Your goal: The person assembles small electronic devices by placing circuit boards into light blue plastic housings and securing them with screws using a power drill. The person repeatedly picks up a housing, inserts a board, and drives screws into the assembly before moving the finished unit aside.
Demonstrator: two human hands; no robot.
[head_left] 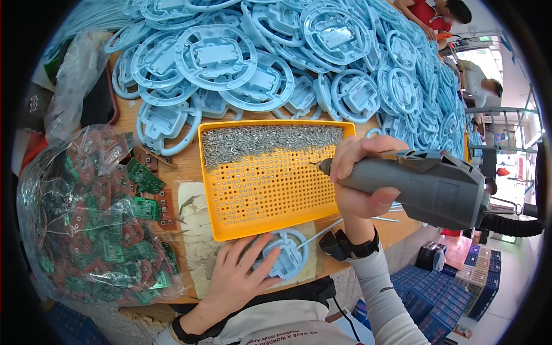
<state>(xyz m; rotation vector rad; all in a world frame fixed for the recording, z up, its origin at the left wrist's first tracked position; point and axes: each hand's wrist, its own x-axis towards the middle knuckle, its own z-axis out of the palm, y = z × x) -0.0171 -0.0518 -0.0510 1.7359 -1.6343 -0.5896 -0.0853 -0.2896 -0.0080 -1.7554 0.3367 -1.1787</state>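
My right hand (362, 178) is wrapped round a grey electric screwdriver (425, 187), held level with its tip pointing left. That tip hovers over a yellow tray (276, 226) whose base is a grid of small holes. Loose silver screws (270, 140) are heaped along the tray's far side, and many holes in the grid hold screws. In front of the tray lies a light blue ring-shaped plastic part (296, 247). My left hand (244, 270) rests across its left side, fingers spread, the fingertips close to the tray's near edge. The palm hides some of the part.
A large heap of similar blue ring parts (215, 54) fills the far side. To the left sits a clear plastic bag of green and red circuit boards (103, 230). Stacked blue trays (425, 293) stand at lower right. Other people (431, 17) are at the far right.
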